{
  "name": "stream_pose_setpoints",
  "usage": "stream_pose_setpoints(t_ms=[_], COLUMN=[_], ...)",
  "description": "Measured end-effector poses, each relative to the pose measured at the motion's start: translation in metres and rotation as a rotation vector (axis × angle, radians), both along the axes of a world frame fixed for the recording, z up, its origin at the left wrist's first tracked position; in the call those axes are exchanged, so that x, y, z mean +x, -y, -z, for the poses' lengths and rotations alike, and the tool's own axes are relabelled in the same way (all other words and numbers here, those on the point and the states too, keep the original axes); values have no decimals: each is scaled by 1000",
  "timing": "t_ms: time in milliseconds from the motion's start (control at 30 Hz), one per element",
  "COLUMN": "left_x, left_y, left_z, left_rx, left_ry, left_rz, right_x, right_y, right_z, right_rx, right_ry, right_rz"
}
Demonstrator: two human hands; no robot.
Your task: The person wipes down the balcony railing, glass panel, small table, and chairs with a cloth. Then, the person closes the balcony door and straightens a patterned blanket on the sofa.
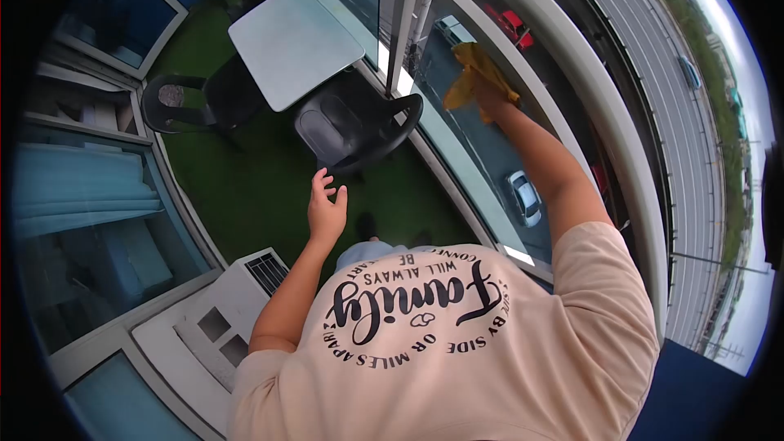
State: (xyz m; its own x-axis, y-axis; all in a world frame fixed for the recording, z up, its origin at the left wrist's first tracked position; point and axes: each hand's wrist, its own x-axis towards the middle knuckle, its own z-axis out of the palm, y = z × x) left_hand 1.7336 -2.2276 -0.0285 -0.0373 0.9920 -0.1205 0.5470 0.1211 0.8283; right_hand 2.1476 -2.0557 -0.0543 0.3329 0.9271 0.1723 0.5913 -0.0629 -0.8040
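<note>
My right hand (495, 101) is stretched out to the right and holds a yellow cloth (469, 72) against the glass panel (478, 165) of the balcony railing. The cloth hangs bunched and loose, and it covers most of the fingers. My left hand (327, 211) is in the air above the floor, its fingers apart and nothing in it. A black plastic chair (331, 129) stands just beyond the left fingertips. I cannot tell whether they touch it.
A white-topped square table (292, 45) and a second black chair (214, 96) stand ahead on green artificial turf (192, 175). At the left are a white boxy unit (245, 278) and sliding glass doors (82, 188). Beyond the white rail (633, 126) lies a road with cars far below.
</note>
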Motion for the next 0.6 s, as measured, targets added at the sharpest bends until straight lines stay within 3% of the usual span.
stream_pose_setpoints(t_ms=[33, 100, 167, 200, 333, 467, 600], left_x=[2, 13, 10, 9, 9, -5, -1], left_y=[-8, -21, -27, -31, -55, -73, -77], left_z=[0, 5, 27, 33, 65, 83, 86], left_rx=[18, 0, 79, -11, -20, -237, -304], left_ry=[-30, -94, -275, -240, -448, -437, -377], left_rz=[9, 41, 170, 200, 317, 391, 413], right_x=[-3, -21, -22, -11, 69, 142, 163], right_y=[-39, -75, -57, -34, 149, 358, 422], right_z=[11, 3, 10, 16, 35, -11, -56], right_rx=[58, -36, -115, -149, -492, -1034, -1251], right_ry=[191, 312, 413, 474, 716, 929, 1073], right_rz=[-20, -48, -104, -133, -189, -169, -187])
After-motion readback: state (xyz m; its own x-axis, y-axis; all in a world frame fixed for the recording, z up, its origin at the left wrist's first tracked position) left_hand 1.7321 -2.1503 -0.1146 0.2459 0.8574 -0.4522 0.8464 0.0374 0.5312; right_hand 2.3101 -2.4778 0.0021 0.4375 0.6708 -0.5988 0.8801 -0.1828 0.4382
